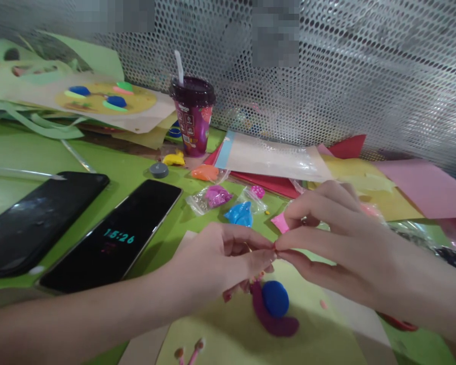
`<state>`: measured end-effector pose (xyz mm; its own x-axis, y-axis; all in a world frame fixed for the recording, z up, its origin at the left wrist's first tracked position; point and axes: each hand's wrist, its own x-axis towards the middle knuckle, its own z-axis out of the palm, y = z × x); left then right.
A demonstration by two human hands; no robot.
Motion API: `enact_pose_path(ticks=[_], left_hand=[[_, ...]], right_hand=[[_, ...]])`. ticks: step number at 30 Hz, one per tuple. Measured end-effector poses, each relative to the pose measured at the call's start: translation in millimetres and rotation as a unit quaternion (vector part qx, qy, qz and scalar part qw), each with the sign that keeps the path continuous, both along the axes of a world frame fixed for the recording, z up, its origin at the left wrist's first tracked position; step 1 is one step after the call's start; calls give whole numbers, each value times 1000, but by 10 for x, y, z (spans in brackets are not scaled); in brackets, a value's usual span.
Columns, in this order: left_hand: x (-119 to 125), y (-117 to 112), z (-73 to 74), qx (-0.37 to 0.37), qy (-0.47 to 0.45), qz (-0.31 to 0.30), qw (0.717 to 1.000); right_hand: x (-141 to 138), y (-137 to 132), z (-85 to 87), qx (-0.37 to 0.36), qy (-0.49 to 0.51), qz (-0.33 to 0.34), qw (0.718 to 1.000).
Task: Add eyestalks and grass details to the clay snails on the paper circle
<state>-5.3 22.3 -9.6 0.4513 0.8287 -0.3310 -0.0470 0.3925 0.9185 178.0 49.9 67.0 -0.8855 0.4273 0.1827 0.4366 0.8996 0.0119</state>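
My left hand (224, 261) and my right hand (327, 238) meet fingertip to fingertip above a yellow-green sheet (228, 329). Both pinch one tiny reddish bit of clay (275, 248) between thumb and forefinger. Just below the fingers lies a clay snail (273, 309) with a purple body and a blue round shell, stuck on the sheet. Small bags of clay lie beyond the hands: blue (240, 214), magenta (216, 195), orange (205, 172).
Two dark phones (110, 238) (34, 218) lie on the green table at left. A purple cup with a straw (193, 119) stands at the back. Coloured paper sheets (365, 177) pile up at right, a craft picture (106, 99) at back left, a perforated screen behind.
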Motion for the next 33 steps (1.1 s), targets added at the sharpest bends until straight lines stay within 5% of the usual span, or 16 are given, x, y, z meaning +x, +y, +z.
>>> enact_pose_path(ticks=[20, 33], left_hand=[[-15, 15, 5, -10, -30, -19, 999], [-30, 37, 50, -42, -75, -27, 996]], right_hand=[[47, 103, -104, -124, 100, -22, 987], [68, 104, -107, -97, 121, -18, 988]])
